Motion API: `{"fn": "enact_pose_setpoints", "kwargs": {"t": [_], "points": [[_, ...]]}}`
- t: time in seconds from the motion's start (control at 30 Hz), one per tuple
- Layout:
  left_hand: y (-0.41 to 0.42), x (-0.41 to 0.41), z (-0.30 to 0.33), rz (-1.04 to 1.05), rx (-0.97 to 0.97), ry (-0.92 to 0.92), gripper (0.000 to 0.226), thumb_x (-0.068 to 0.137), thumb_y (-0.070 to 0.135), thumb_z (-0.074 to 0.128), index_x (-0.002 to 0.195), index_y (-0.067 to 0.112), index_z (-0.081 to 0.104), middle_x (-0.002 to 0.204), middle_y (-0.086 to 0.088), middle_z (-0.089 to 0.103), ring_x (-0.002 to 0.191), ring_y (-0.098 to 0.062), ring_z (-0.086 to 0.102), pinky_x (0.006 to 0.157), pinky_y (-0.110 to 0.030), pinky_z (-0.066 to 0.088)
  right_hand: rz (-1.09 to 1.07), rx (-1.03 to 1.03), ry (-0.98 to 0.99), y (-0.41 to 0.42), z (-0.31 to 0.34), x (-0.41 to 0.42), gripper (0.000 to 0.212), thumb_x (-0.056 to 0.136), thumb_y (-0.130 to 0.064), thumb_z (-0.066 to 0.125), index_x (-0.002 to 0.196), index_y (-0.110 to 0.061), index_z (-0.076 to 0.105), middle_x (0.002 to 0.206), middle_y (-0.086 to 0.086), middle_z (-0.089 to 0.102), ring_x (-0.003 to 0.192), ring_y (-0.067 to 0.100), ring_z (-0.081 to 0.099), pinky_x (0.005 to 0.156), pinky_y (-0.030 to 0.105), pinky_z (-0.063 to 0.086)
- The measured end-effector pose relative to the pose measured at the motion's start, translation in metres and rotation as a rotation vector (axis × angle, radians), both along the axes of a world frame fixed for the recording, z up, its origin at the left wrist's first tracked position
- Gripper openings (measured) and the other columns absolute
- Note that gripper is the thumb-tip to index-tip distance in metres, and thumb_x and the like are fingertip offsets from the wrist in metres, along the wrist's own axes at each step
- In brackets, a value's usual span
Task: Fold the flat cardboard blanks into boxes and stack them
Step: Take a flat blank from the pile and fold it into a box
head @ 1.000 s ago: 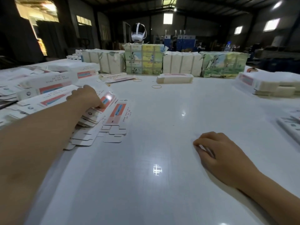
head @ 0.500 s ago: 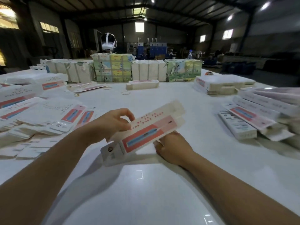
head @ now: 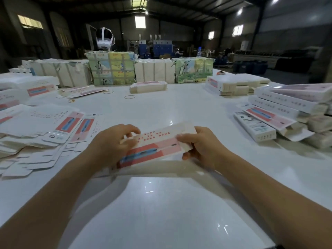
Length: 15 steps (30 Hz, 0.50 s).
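glossy white table (head: pixel 161 203); smooth printed cardboard blank (head: pixel 158 142)

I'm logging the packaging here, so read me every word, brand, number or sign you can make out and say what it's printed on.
Nothing is legible.
Blank gripped by left hand and right hand: rows of red characters, too blurred.
Flat blanks on the left: small print and a round logo, too small.
Folded boxes on the right: dark characters, blurred.
Far bundles: pictures, print unreadable.
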<state>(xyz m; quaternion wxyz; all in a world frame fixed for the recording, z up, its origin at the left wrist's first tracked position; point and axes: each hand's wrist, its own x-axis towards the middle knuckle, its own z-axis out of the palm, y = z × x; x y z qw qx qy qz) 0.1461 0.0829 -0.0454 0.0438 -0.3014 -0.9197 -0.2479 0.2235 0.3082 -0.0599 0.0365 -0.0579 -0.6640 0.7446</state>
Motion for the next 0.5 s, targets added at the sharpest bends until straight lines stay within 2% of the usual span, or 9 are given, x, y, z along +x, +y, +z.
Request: {"fn": "enact_pose_setpoints", "kwargs": {"t": [0.07,0.1,0.17,0.23,0.33,0.43,0.5], "points": [[0.011,0.009,-0.005,-0.074,-0.18,0.184,0.077,0.075,0.069,0.048,0.139,0.028,0.04,0.135,0.003,0.047,0.113,-0.015,0.044,0.098,-0.039,0.04,-0.037,0.057,0.09,-0.003,-0.003,0.0,0.007,0.086,0.001,0.06,0.09,-0.004,0.065,0.083,0.011,0.073,0.068,0.024,0.069,0.045,0.026,0.051],[0.019,0.015,-0.007,-0.102,-0.235,0.243,0.096,0.068,0.078,0.048,0.146,0.025,0.027,0.142,0.003,0.038,0.122,-0.016,0.036,0.107,-0.043,0.031,-0.046,0.084,0.135,-0.004,-0.003,0.0,0.008,0.086,0.001,0.061,0.091,-0.004,0.065,0.083,0.011,0.073,0.07,0.025,0.07,0.046,0.027,0.052],[0.032,0.024,-0.013,-0.113,-0.279,0.385,0.113,0.064,0.083,0.049,0.15,0.02,0.013,0.147,0.002,0.029,0.129,-0.019,0.028,0.111,-0.045,0.025,-0.045,0.134,0.189,-0.006,-0.003,0.001,0.009,0.086,-0.001,0.062,0.094,-0.005,0.066,0.082,0.011,0.072,0.073,0.026,0.07,0.049,0.028,0.053],[0.039,0.027,-0.015,-0.094,-0.233,0.505,0.112,0.065,0.076,0.057,0.149,0.014,0.017,0.141,-0.003,0.038,0.12,-0.022,0.04,0.1,-0.038,0.038,0.012,0.117,0.218,-0.008,0.0,0.004,0.011,0.087,-0.005,0.062,0.097,-0.006,0.065,0.082,0.009,0.072,0.072,0.024,0.07,0.051,0.028,0.054],[0.037,0.029,-0.009,-0.107,-0.026,0.524,0.099,0.065,0.064,0.07,0.141,0.011,0.035,0.122,-0.005,0.053,0.098,-0.022,0.052,0.073,-0.035,0.051,0.162,-0.129,0.156,-0.009,0.006,0.006,0.027,0.083,-0.019,0.061,0.106,-0.004,0.062,0.087,0.011,0.072,0.073,0.023,0.069,0.051,0.027,0.055],[0.033,0.031,-0.005,-0.146,0.093,0.588,0.091,0.062,0.062,0.07,0.132,0.009,0.045,0.11,-0.007,0.059,0.087,-0.024,0.056,0.062,-0.036,0.055,0.264,-0.343,0.096,-0.009,0.009,0.009,0.036,0.078,-0.02,0.059,0.11,-0.003,0.06,0.092,0.015,0.071,0.075,0.026,0.07,0.052,0.028,0.057],[0.034,0.034,-0.002,-0.158,0.11,0.627,0.089,0.062,0.061,0.067,0.129,0.006,0.048,0.107,-0.008,0.061,0.084,-0.024,0.057,0.059,-0.035,0.055,0.289,-0.37,0.123,-0.009,0.01,0.01,0.033,0.08,-0.016,0.058,0.11,-0.001,0.059,0.092,0.016,0.071,0.076,0.027,0.071,0.053,0.028,0.057]]}}
